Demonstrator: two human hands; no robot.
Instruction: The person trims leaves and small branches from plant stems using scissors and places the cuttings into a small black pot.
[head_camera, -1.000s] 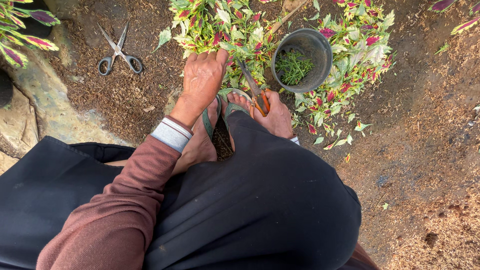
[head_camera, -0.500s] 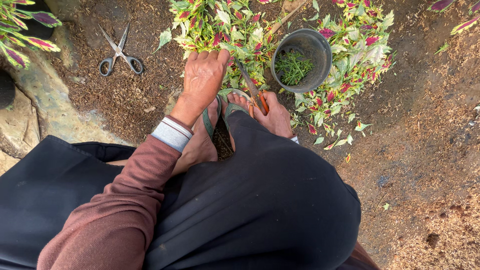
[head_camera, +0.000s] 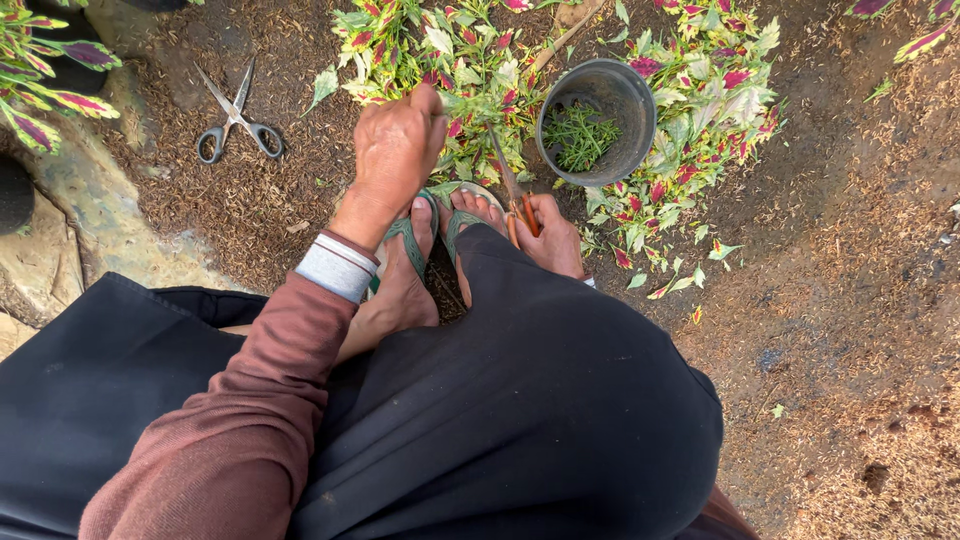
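Low down, left hand (head_camera: 398, 150) reached into pile of red-green leafy cuttings (head_camera: 470, 70), fingers curled together on stems. Right hand (head_camera: 548, 235) gripped orange-handled knife (head_camera: 512, 190), fingers wrapped round handle. Black pot (head_camera: 597, 120) just beyond. Scissors (head_camera: 235, 120) lay apart on soil.

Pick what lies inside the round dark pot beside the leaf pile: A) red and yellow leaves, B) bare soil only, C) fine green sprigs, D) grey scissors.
C: the dark pot holds thin green sprigs, while the red and yellow leaves lie outside it and the grey scissors rest on the ground apart.
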